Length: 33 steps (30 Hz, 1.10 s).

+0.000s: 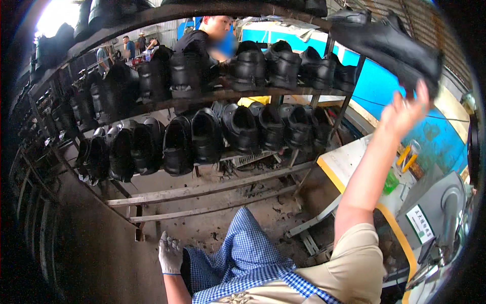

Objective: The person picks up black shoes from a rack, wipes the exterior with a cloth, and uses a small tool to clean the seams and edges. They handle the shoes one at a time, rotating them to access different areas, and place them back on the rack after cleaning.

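My right hand [405, 110], bare and slightly blurred, is raised at the upper right. Its fingers are around the heel end of a black shoe [387, 43], whose toe points left toward the rack's top level. Part of the grip is hidden behind the shoe. Down at the lower left, beside my knee, my left hand [171, 254] wears a pale knitted glove. The fingers of that hand are loosely apart and hold nothing. In front of me stands a metal rack [223, 96] with rows of black shoes [192, 137] on several levels.
A white worktable [349, 157] with a yellow edge stands at my right, carrying a grey machine [430, 202] and a green item [390, 182]. Bare lower rack bars [202, 194] run in front of my legs. A person [200, 40] is behind the rack.
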Each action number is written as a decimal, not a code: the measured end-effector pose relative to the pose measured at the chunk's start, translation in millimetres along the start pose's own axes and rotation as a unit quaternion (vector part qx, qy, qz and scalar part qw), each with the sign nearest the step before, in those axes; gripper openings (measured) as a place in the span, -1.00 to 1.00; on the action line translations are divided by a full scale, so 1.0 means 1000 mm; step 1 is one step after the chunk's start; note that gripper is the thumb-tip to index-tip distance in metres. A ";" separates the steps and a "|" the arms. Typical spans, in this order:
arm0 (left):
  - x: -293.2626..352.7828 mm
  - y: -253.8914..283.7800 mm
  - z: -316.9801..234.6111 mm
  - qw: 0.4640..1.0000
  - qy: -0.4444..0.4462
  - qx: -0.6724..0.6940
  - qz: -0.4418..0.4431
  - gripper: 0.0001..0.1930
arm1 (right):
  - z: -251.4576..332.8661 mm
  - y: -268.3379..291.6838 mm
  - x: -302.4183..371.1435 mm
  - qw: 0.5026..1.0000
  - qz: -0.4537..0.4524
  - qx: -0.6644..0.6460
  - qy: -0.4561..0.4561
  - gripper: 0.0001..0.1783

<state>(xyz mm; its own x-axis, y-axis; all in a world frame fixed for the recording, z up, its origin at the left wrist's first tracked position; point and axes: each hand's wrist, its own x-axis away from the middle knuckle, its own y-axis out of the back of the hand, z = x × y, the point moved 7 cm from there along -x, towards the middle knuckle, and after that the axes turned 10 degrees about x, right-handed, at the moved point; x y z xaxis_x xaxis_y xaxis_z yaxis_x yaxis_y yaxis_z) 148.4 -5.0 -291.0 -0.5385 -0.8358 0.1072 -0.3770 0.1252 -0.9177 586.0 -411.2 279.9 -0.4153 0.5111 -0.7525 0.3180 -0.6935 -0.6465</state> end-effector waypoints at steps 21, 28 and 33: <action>0.087 -0.175 0.020 0.966 0.090 -0.234 0.064 -0.68 | 0.047 -0.006 0.483 0.653 0.683 0.004 -0.329 -0.09; 0.108 -0.195 0.026 0.956 0.051 -0.278 0.078 -0.65 | 0.055 -0.014 0.455 0.672 0.677 0.034 -0.297 -0.53; 0.111 -0.215 0.021 0.884 -0.068 -0.431 0.170 -0.68 | 0.062 -0.027 0.452 0.690 0.688 0.040 -0.221 -0.68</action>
<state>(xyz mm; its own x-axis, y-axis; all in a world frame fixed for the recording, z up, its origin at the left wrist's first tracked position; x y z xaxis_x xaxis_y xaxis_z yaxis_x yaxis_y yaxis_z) 185.1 -136.1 -89.5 -0.6575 -0.7210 -0.2186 -0.6767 0.6927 -0.2494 336.7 -192.6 -35.1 0.0072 -0.8513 -0.5247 0.6294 -0.4039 0.6639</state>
